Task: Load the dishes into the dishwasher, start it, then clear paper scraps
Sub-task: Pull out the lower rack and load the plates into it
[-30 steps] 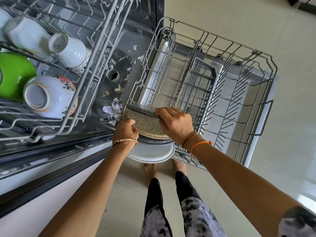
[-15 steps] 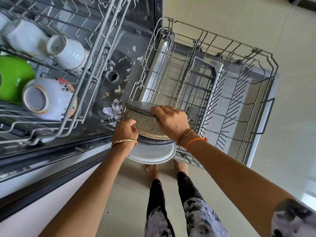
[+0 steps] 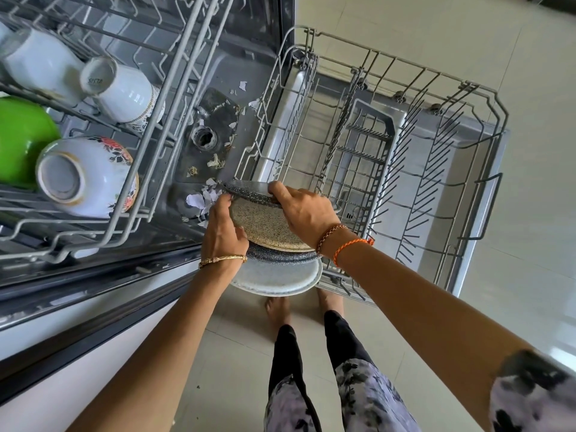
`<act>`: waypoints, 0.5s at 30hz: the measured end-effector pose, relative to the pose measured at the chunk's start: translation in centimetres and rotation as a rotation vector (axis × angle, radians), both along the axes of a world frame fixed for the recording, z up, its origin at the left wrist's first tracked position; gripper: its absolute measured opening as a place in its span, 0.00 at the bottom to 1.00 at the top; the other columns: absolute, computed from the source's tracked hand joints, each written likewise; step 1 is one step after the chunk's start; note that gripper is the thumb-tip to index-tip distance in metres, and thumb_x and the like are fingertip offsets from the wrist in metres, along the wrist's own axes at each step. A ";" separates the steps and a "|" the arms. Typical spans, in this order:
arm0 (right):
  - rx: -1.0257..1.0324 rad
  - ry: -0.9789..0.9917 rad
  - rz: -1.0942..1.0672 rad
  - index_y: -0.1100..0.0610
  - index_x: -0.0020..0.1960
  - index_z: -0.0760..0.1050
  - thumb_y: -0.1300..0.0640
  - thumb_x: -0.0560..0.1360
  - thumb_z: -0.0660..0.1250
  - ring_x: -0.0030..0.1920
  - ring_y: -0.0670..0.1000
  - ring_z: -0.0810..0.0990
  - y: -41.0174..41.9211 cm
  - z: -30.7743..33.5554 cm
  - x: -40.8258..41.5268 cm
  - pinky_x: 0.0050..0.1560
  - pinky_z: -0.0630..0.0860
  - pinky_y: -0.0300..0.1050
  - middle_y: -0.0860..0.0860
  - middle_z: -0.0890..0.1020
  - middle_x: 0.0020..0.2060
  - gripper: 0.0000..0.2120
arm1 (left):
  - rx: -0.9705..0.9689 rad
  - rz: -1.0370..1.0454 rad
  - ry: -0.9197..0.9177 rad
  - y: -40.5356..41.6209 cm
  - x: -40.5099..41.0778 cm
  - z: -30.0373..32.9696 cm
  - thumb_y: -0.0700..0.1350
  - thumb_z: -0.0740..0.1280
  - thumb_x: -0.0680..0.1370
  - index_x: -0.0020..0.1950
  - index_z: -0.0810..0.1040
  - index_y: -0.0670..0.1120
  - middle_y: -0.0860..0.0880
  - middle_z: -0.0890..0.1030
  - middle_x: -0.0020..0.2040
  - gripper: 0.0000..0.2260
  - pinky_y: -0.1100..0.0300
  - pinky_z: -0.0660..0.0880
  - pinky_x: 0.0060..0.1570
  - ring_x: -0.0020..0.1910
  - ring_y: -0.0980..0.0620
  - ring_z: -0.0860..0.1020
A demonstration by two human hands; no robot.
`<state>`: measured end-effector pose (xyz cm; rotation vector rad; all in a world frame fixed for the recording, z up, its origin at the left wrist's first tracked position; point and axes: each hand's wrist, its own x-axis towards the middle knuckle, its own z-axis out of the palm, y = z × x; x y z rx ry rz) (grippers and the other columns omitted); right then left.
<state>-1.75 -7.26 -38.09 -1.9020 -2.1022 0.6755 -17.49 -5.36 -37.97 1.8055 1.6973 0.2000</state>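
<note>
Pale tiled floor point(image 3: 405, 32) (glossy), bare feet point(image 3: 277, 307) standing on it.

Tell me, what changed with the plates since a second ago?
The right hand has lifted the top grey plate off the stack's far edge, and the left hand slid up the beige plate. The lower rack stays empty; cups haven't moved.

Pulled-out lower rack point(image 3: 436, 169) of grey wire — tines bare — rests on the open dishwasher door point(image 3: 486, 157) over a pale tiled floor point(image 3: 405, 32). Upper rack point(image 3: 149, 98) carries two white cups point(image 3: 124, 88), a green bowl point(image 3: 21, 138) and a floral bowl point(image 3: 90, 176). Tub floor point(image 3: 199, 169) — paper scraps point(image 3: 202, 198) scattered.
</note>
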 end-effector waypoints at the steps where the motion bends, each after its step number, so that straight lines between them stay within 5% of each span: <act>1: -0.067 -0.029 0.024 0.55 0.73 0.53 0.69 0.78 0.53 0.35 0.50 0.69 0.1 -0.2 0.1 0.35 0.71 0.39 0.51 0.73 0.44 0.26 | 0.018 -0.007 -0.009 0.0 0.1 0.1 0.27 0.64 0.70 0.71 0.62 0.37 0.37 0.71 0.64 0.30 0.47 0.75 0.55 0.58 0.38 0.75; 7: -0.272 0.001 0.011 0.55 0.71 0.57 0.65 0.79 0.50 0.40 0.51 0.78 0.1 -0.9 0.5 0.38 0.73 0.37 0.55 0.79 0.50 0.21 | 0.083 -0.152 0.081 0.2 0.4 1.2 0.27 0.63 0.70 0.71 0.64 0.43 0.41 0.67 0.67 0.31 0.51 0.72 0.57 0.64 0.42 0.71; 15: -0.190 0.043 0.023 0.56 0.72 0.60 0.70 0.77 0.53 0.38 0.49 0.72 -0.4 0.2 1.2 0.42 0.73 0.37 0.56 0.78 0.53 0.24 | 0.187 -0.158 0.031 0.2 0.4 1.5 0.25 0.62 0.68 0.66 0.71 0.42 0.38 0.71 0.60 0.28 0.49 0.75 0.50 0.57 0.39 0.74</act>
